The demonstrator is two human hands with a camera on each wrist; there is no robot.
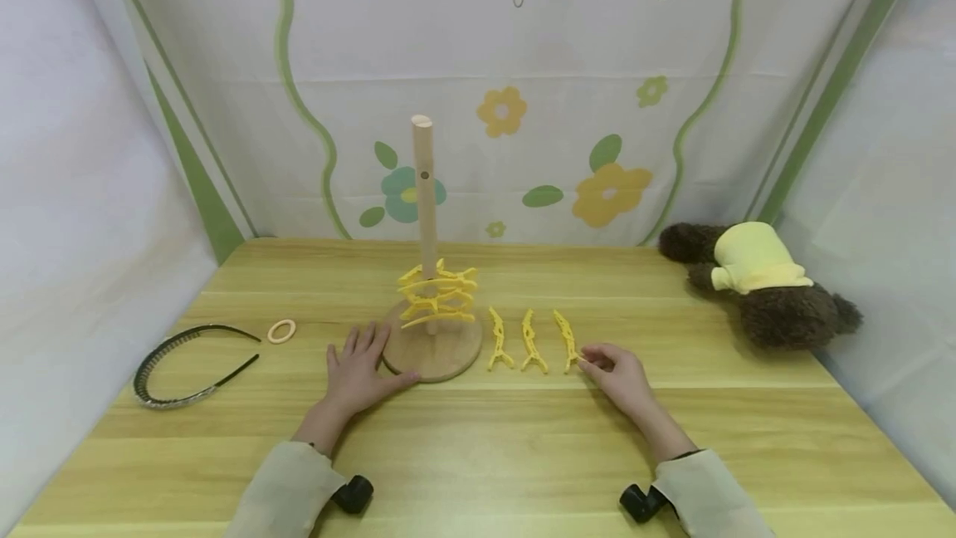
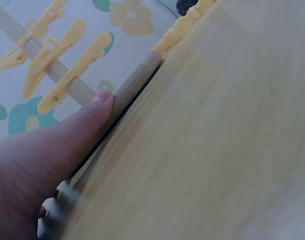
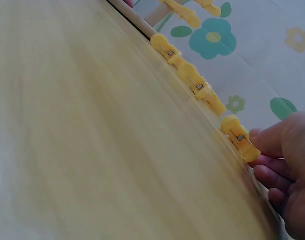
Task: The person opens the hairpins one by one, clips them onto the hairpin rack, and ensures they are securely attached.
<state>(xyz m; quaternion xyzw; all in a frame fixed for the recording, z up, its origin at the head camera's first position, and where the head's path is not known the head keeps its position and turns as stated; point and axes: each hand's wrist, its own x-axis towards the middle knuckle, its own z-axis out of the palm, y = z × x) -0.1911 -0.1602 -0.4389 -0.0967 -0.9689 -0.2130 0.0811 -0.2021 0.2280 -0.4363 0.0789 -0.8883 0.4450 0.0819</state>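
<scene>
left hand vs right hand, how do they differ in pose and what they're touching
The left hand is spread, while the right hand has its fingers bent. The left hand touches the stand's round base; the right hand pinches the near end of the rightmost yellow clip. Both are bare.

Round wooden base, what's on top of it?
A wooden post stands on it, yellow clips around the post; the left hand touches the edge. Clips and hand hide part of the base.
</scene>
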